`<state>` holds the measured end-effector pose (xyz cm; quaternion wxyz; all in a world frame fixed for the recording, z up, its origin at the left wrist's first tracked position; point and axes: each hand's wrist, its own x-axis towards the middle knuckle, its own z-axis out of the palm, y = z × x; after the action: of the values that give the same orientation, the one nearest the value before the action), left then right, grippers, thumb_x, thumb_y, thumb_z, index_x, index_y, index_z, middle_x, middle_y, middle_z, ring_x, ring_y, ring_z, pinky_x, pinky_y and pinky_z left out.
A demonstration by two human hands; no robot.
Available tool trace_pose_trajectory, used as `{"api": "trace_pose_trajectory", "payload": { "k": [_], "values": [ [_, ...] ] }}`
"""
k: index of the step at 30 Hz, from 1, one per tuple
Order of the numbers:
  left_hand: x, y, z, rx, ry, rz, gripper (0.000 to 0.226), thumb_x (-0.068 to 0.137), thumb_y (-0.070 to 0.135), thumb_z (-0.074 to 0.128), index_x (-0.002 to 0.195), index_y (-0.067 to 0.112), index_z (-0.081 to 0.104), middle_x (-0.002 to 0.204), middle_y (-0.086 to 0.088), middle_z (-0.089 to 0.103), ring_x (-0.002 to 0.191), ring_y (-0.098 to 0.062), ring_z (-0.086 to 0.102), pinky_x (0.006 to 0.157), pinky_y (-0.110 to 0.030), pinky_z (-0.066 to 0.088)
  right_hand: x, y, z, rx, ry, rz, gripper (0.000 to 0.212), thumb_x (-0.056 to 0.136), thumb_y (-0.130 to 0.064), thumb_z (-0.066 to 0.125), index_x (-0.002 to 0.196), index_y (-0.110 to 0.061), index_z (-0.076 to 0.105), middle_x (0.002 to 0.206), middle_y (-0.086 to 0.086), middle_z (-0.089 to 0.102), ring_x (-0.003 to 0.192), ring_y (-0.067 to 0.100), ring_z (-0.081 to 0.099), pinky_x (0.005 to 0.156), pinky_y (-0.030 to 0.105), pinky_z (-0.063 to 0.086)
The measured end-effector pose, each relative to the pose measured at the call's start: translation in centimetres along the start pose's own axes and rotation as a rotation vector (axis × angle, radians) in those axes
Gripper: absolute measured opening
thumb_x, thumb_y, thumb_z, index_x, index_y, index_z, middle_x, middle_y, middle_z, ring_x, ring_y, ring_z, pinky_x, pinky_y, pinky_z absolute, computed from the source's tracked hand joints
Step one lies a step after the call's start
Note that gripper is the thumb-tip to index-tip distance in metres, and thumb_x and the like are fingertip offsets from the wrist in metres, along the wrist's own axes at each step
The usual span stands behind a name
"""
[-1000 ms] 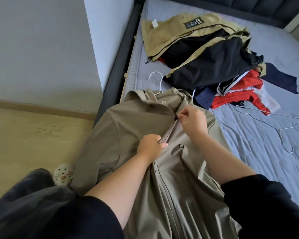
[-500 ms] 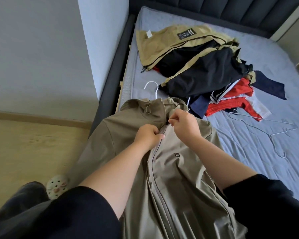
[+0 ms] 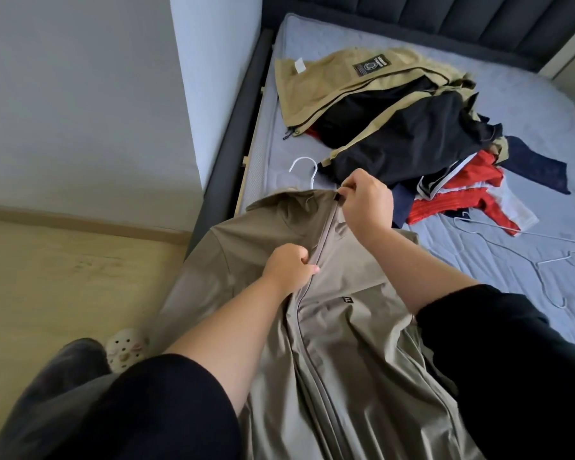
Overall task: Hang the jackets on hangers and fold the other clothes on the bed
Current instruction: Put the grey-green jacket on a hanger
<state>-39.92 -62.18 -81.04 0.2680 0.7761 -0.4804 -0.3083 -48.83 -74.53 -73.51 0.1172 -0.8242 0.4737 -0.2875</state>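
Khaki jacket bears a black F logo.

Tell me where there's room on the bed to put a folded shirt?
The bare mattress between the clothes pile and the headboard is free. Crowded: the pile in the middle, wire hangers beside it, the khaki jacket at the near edge.
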Motion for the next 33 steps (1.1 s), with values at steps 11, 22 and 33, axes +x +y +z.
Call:
{"api": "trace_pose_trajectory", "payload": {
  "k": [11, 22, 33],
  "values": [
    [-0.3, -2.8, -1.1, 0.144, 0.151, 0.043, 0.043, 0.086, 0.027, 0.065, 0.127, 0.023, 0.054, 0.128, 0.000, 0.054, 0.121, -0.024, 0.047, 0.094, -0.034, 0.040, -1.5, 1.8, 2.6, 0.400, -0.116, 0.306, 0.013, 0.096, -0.022, 0.046, 0.106, -0.022, 0.055, 0.088, -0.002, 0.064, 0.082, 0.018, 0.061, 0.068, 0.031, 0.050],
    [-0.2, -6.2, -1.5, 0.356, -0.171, 0.046, 0.061, 0.097, 0.029, 0.048, 0.151, 0.025, 0.020, 0.160, 0.001, 0.011, 0.147, -0.022, 0.004, 0.118, -0.043, 0.013, 0.2, 8.0, 5.6, -0.164, -0.433, 0.484, 0.064, 0.093, -0.046, 0.043, 0.148, -0.018, 0.025, 0.137, 0.015, 0.047, 0.129, 0.036, 0.040, 0.110, 0.048, 0.025],
    [-0.6, -6.9, -2.9, 0.346, -0.281, 0.021, 0.060, 0.097, 0.025, 0.049, 0.150, 0.021, 0.023, 0.160, 0.002, 0.012, 0.147, -0.019, 0.003, 0.118, -0.035, 0.015, 0.8, 7.4, 4.5, -0.021, -0.520, 0.455, 0.022, 0.083, -0.030, 0.051, 0.098, -0.015, 0.057, 0.089, 0.004, 0.060, 0.093, 0.028, 0.056, 0.084, 0.038, 0.045]
  ]
}}
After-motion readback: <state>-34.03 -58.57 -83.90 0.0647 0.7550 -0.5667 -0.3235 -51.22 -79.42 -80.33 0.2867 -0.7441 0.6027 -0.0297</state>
